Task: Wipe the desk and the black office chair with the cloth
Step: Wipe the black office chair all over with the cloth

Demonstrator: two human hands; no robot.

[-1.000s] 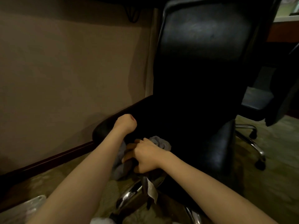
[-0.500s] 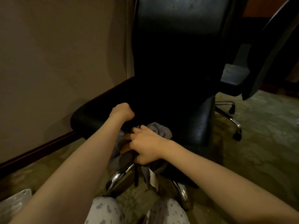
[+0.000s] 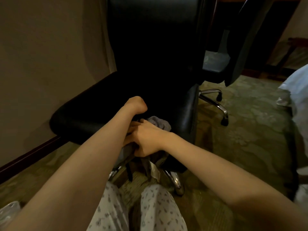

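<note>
Fingers of the right hand [image 3: 146, 139] curl round the crumpled grey cloth [image 3: 160, 125], pressed against the seat front of the black leather office chair [image 3: 83, 117]; the left hand [image 3: 135, 105] rests just beyond, its fingers hidden, grip unclear.

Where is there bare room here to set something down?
Bare: the chair seat from the left hand out toward the wall; also the carpet between the chrome leg and the white fabric. Crowded: the seat's front edge, where the right hand grips the cloth beside the left forearm.
</note>
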